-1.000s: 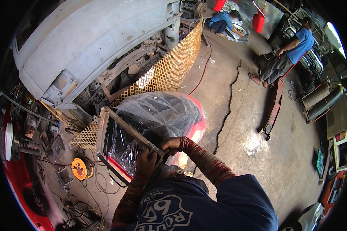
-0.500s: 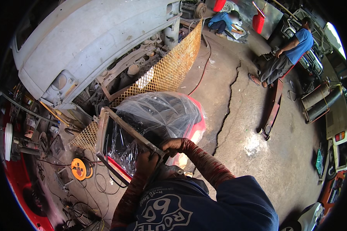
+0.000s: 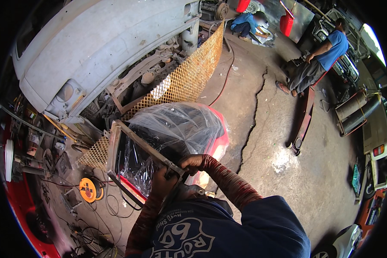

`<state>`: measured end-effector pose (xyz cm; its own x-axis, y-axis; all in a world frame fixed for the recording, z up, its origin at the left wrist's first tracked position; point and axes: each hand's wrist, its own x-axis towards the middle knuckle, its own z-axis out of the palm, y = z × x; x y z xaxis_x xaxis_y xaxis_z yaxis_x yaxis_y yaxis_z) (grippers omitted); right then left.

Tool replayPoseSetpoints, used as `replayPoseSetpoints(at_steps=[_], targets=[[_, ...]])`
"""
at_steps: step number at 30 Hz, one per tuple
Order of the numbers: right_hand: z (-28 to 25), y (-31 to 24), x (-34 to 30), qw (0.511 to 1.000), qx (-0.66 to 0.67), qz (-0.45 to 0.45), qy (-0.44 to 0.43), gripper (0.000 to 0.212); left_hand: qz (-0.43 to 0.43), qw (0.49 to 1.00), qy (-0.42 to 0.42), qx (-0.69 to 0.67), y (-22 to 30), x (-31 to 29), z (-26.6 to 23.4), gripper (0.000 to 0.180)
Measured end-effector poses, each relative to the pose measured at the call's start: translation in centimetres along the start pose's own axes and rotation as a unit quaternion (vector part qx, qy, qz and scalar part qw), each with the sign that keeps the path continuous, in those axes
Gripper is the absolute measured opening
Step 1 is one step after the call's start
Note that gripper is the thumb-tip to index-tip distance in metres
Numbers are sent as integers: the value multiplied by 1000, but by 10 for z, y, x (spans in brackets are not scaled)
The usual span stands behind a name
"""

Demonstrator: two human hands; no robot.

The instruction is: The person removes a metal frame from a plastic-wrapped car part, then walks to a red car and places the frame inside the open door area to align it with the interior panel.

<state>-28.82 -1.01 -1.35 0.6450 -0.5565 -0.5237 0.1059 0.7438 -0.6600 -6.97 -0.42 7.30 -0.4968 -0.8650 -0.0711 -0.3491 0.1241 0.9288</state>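
Observation:
A worn metal frame (image 3: 144, 145) with a brownish bar along its top stands in front of me. Behind it is a red body part (image 3: 222, 141) draped in clear plastic sheet (image 3: 172, 124). My left hand (image 3: 163, 182) is closed around the frame near its close corner, thumb side up. Right beside it, my right hand (image 3: 191, 162) is curled over the same corner, fingers bent inward. Whether a small piece sits between the fingers is hidden. Both forearms wear patterned reddish sleeves.
Rusty expanded mesh (image 3: 189, 77) leans by a grey vehicle body (image 3: 103, 38). An orange cable reel (image 3: 90, 189) and loose cables lie at left. A long red floor jack (image 3: 304, 116) is at right; two people in blue (image 3: 336, 49) are further off. A crack runs across the floor.
Both hands stay at the frame's corner, with only a slight shift of the left hand. The view has moved very little. The crouching person's arm has moved slightly.

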Motion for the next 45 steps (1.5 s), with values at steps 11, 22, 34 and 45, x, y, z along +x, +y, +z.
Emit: replayPoseSetpoints(at_steps=[11, 22, 34, 45], targets=[[0, -1, -1, 999, 31, -8, -13, 15, 2, 997, 55, 60, -14, 1, 7, 19], [-4, 2, 2, 1000, 10, -6, -7, 15, -10, 1000, -18, 6, 3, 1, -3, 17], [-3, 3, 1, 1000, -4, -4, 6, 19, -5, 997, 41, 59, -7, 0, 6, 17], [-1, 0, 0, 999, -48, -1, 5, 20, -28, 999, -21, 22, -1, 0, 0, 15]])
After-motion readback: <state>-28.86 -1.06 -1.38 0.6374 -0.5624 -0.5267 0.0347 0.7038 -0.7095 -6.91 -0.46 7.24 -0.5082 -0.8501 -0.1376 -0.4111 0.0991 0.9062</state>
